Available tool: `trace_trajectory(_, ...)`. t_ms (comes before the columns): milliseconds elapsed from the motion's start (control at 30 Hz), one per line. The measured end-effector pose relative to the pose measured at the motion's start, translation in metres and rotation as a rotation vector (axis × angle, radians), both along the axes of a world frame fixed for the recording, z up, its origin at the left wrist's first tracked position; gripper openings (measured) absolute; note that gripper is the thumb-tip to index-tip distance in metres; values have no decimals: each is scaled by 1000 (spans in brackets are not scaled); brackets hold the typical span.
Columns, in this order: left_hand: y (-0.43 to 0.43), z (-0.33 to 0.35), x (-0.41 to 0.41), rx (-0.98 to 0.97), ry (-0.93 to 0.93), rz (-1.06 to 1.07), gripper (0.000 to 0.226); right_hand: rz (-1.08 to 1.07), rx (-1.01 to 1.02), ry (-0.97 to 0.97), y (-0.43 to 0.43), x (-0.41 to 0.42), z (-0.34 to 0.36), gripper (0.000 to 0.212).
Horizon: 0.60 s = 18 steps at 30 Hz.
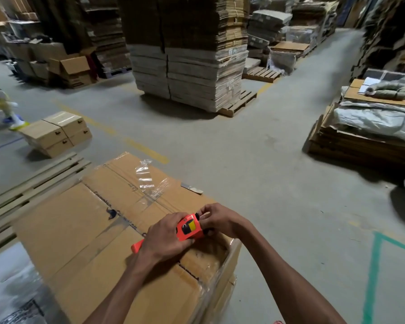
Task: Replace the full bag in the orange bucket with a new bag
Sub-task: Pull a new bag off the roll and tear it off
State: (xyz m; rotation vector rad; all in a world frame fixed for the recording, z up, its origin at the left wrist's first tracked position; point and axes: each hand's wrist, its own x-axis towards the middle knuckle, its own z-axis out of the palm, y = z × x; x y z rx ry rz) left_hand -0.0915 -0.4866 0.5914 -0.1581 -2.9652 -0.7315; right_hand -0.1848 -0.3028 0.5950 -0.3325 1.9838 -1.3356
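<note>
Over a taped cardboard carton (98, 230) on a warehouse floor, my left hand (166, 239) grips an orange tool (188, 228) while my right hand (220, 220) pinches its front end. No orange bucket or bag shows; I would steady the tool against the carton.

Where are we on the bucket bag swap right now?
Nothing on the swap looks done: no orange bucket or bag is in view. Both hands, left hand and right hand, hold an orange tool over a taped cardboard box. The whole swap remains.
</note>
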Motion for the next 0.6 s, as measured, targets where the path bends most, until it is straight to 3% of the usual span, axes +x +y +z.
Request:
trace_trajectory(167, 3, 1, -5, -39, -67, 9, 70, 33, 104, -17, -16, -6, 1, 24)
trace_trajectory(333, 4, 7, -9, -126, -142, 10, 66, -58, 14, -50, -12, -4, -10, 18)
trace_trajectory(600, -2, 6, 0, -198, -151, 42, 64, -197, -87, -124, 23, -17, 4, 43)
